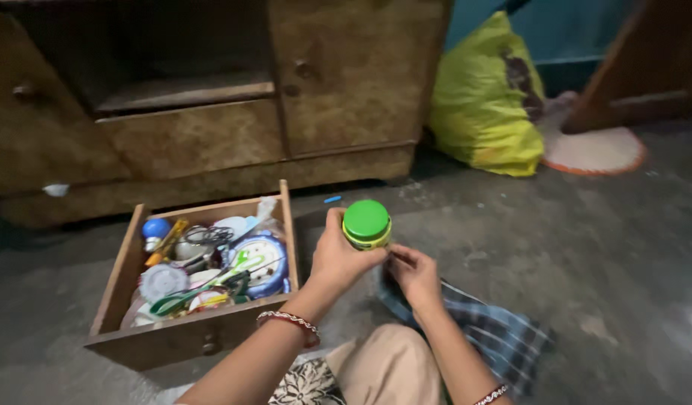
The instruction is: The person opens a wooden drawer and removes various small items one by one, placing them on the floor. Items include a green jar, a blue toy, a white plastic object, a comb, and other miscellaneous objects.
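My left hand (337, 255) grips a small jar with a round green lid (366, 223), held upright above the floor. Just right of and below the jar, my right hand (413, 274) has its fingers pinched together by the jar's lower side; whether it holds anything I cannot tell. Under my right hand lies a blue checked cloth (496, 334) on the floor. A bangle sits on each wrist.
A wooden drawer (173, 334) stands on the floor at left, full of clutter: a blue bulb (155, 228), a round clock (260, 262), cables. Behind it a brown cabinet (346, 82) has an empty drawer slot. A yellow sack (485, 101) and a round mat (593, 150) lie at right.
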